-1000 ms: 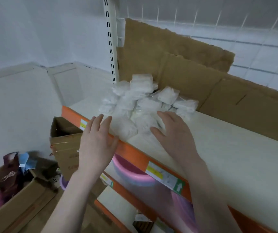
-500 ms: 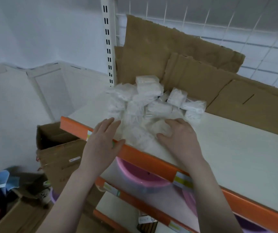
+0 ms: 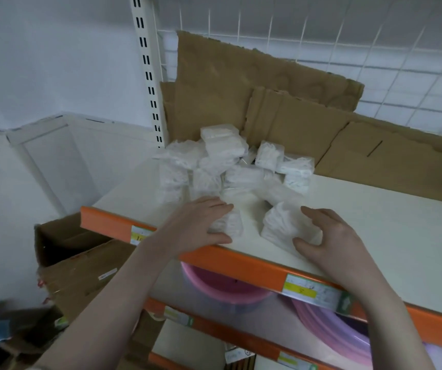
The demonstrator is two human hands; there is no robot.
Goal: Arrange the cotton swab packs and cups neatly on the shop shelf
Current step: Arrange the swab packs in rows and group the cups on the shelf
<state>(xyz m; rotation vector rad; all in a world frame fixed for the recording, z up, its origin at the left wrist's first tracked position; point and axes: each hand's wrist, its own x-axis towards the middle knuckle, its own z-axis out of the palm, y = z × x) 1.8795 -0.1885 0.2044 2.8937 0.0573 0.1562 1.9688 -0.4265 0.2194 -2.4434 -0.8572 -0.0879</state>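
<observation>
Several clear packs of white cotton swabs are heaped at the left end of the white shelf, against the cardboard at the back. My left hand grips one pack near the orange front edge, fingers over its top and thumb at its front. My right hand holds a second pack a little to the right, fingers behind it and thumb in front. A gap of bare shelf separates the two packs. No cups are in view.
Flattened brown cardboard sheets lean on the wire grid at the shelf's back. Pink and purple basins sit on the lower shelf. An open cardboard box stands on the floor at the left. A slotted white upright marks the shelf's left end.
Both hands have closed on separate packs and drawn them out of the heap toward the front edge. The camera has shifted, so the shelf sits further left and closer.
</observation>
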